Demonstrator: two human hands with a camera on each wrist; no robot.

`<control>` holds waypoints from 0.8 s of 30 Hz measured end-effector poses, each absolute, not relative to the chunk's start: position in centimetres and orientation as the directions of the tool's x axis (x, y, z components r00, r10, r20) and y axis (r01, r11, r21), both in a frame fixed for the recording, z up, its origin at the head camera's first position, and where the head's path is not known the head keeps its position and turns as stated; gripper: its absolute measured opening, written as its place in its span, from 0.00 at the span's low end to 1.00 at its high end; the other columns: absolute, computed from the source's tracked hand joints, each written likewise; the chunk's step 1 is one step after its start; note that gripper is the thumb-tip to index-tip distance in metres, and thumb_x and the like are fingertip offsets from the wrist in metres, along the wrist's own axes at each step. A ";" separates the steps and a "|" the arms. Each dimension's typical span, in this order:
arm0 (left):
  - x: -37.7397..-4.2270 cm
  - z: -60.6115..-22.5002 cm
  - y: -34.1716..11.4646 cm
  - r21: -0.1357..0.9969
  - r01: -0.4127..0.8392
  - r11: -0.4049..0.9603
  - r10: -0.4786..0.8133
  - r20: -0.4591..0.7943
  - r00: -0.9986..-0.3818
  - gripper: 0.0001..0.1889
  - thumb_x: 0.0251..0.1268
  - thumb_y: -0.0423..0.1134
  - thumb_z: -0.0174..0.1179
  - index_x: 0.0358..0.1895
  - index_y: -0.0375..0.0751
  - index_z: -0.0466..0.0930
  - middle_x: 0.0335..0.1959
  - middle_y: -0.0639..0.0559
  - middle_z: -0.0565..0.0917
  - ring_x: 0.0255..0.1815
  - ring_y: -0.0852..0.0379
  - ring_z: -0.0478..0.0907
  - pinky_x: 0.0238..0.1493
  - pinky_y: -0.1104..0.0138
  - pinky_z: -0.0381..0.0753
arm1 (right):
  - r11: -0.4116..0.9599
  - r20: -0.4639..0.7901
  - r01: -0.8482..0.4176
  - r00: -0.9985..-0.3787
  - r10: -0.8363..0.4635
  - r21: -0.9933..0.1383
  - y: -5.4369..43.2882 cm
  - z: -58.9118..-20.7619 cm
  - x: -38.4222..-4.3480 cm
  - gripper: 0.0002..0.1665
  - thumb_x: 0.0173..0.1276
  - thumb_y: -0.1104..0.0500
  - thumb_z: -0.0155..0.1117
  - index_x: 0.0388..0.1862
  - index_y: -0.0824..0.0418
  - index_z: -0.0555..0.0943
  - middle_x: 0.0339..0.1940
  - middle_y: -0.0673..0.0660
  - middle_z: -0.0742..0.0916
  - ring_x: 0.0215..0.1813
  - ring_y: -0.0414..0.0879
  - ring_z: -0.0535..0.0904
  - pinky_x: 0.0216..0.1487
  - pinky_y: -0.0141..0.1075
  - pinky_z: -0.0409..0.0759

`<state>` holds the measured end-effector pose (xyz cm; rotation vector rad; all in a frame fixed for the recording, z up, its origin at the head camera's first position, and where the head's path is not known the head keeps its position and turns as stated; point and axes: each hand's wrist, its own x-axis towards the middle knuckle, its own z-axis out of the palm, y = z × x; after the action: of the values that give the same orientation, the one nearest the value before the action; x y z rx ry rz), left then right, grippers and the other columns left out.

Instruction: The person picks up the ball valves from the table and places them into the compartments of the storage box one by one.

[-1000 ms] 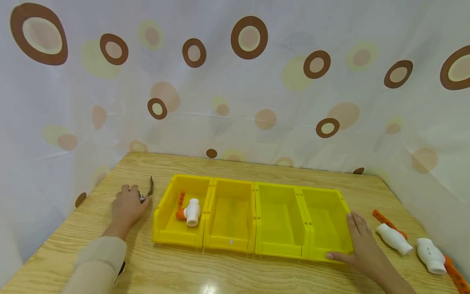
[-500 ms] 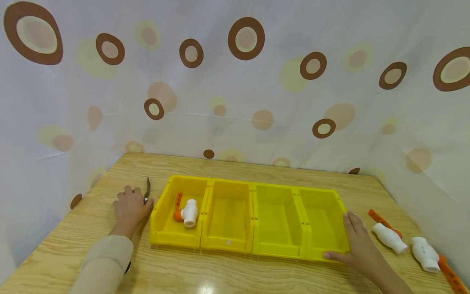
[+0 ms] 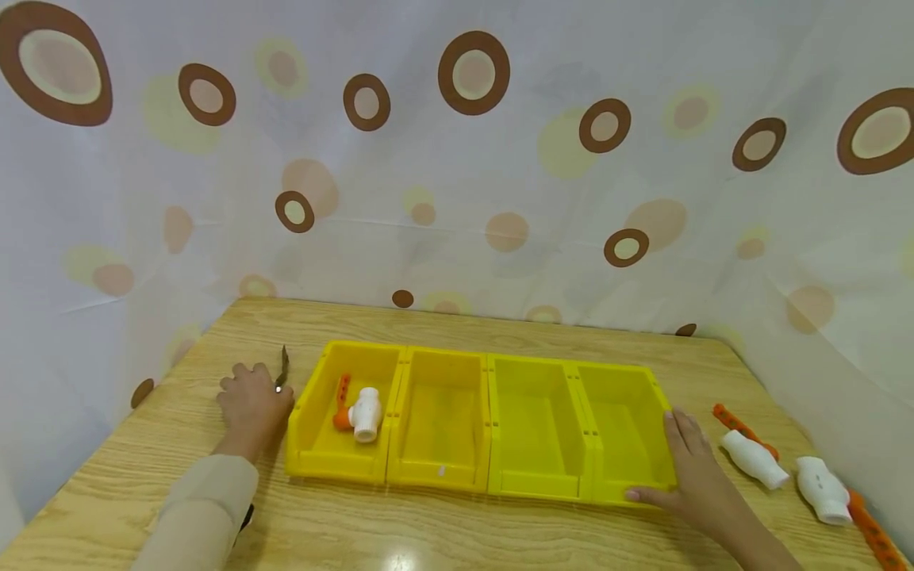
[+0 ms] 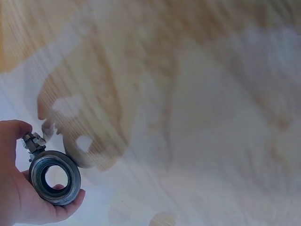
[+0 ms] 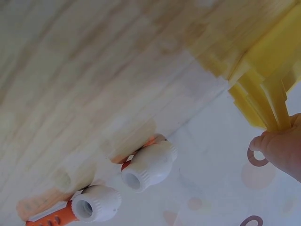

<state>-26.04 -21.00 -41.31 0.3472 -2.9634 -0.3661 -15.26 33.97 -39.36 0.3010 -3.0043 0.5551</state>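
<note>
On the left of the table, my left hand (image 3: 251,406) grips a metal ball valve (image 4: 71,187), its threaded round opening facing the left wrist camera. Most of the valve is hidden by the hand in the head view, where its thin dark lever (image 3: 284,366) sticks out past the fingers. My right hand (image 3: 696,472) holds the rightmost yellow bin (image 3: 635,493), thumb at the front rim and fingers along the outer side. In the leftmost yellow bin (image 3: 336,466) lies a white plastic ball valve (image 3: 367,414) with an orange handle.
Two middle yellow bins, one orange-yellow (image 3: 437,474) and one lighter (image 3: 539,485), stand joined in the row. Right of the row lie two more white valves with orange handles, one farther back (image 3: 755,460) and one nearer (image 3: 823,490). A patterned curtain (image 3: 428,159) borders the wooden table (image 3: 443,531).
My left hand has shifted slightly right over the metal ball valve, toward the leftmost bin. The head view has drifted a little. My right hand keeps its place on the bin.
</note>
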 end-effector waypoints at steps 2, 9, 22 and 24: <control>-26.0 -41.3 -21.1 0.271 -0.207 0.940 -0.242 0.102 -0.965 0.23 0.60 0.45 0.50 0.41 0.20 0.69 0.39 0.25 0.69 0.40 0.27 0.69 0.36 0.45 0.73 | 0.914 0.105 -0.206 -0.978 -0.180 -0.349 34.0 -39.4 -15.3 0.74 0.46 0.37 0.71 0.70 0.80 0.38 0.71 0.80 0.46 0.70 0.76 0.41 0.58 0.71 0.54; -25.7 -41.2 -21.4 0.327 -0.185 0.927 -0.228 0.098 -0.969 0.23 0.59 0.44 0.53 0.40 0.21 0.69 0.41 0.24 0.67 0.42 0.25 0.68 0.38 0.43 0.72 | 0.913 0.088 -0.194 -0.981 -0.174 -0.359 34.1 -39.3 -15.3 0.74 0.46 0.37 0.70 0.70 0.79 0.37 0.71 0.80 0.46 0.71 0.75 0.38 0.58 0.71 0.53; -25.5 -41.3 -21.9 0.342 -0.157 0.926 -0.205 0.107 -0.973 0.24 0.59 0.46 0.56 0.38 0.20 0.70 0.42 0.23 0.67 0.40 0.25 0.68 0.35 0.44 0.74 | 0.916 0.090 -0.192 -0.981 -0.172 -0.351 33.8 -39.2 -15.2 0.75 0.45 0.36 0.71 0.70 0.78 0.37 0.71 0.79 0.46 0.69 0.76 0.42 0.58 0.71 0.54; -25.5 -41.3 -21.9 0.343 -0.159 0.926 -0.203 0.096 -0.975 0.25 0.59 0.47 0.56 0.38 0.20 0.70 0.42 0.23 0.67 0.40 0.25 0.68 0.34 0.44 0.74 | 0.918 0.090 -0.192 -0.981 -0.171 -0.346 33.8 -39.2 -15.3 0.75 0.45 0.36 0.71 0.70 0.78 0.37 0.71 0.79 0.46 0.69 0.77 0.42 0.57 0.71 0.54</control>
<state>-25.52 -21.91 -41.27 0.2785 -2.9553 -0.5098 -15.25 33.81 -39.16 0.2865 -3.0201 0.5535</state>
